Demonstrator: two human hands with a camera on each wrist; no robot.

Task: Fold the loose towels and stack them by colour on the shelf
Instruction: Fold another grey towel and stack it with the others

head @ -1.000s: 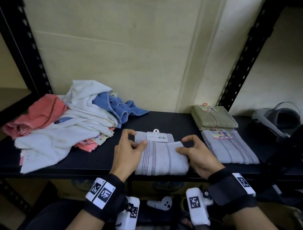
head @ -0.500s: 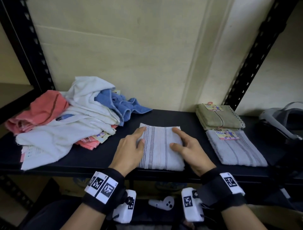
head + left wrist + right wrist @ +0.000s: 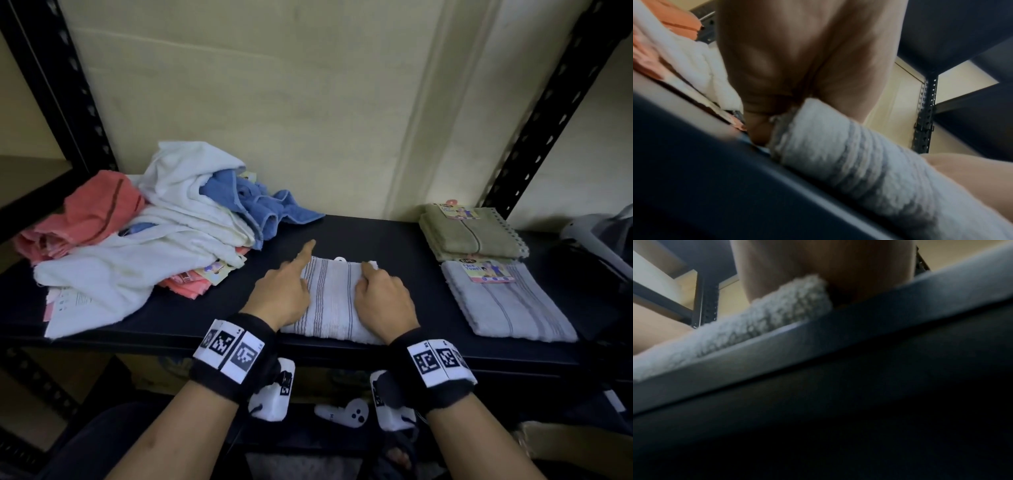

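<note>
A folded pale grey striped towel (image 3: 330,301) lies at the front middle of the black shelf (image 3: 376,236). My left hand (image 3: 287,291) holds its left edge, index finger straight along the side and the other fingers curled down beside the cloth (image 3: 849,154). My right hand (image 3: 380,298) grips the right side, its knuckles bent near the far corner. The right wrist view shows the palm (image 3: 828,261) pressed on the towel's end (image 3: 764,316). A loose pile sits at the left: white towel (image 3: 137,260), blue towel (image 3: 253,202), coral towel (image 3: 92,212).
At the right lie a folded olive towel (image 3: 469,236) and, in front of it, a folded grey striped towel (image 3: 507,305), both labelled. A grey headset (image 3: 603,236) sits at the far right. Black perforated uprights (image 3: 534,137) frame the shelf. A white controller (image 3: 346,411) lies below.
The towel was folded once more, then pressed flat by both hands. Now the hands have slid to its left and right sides and the fingers have curled onto its edges.
</note>
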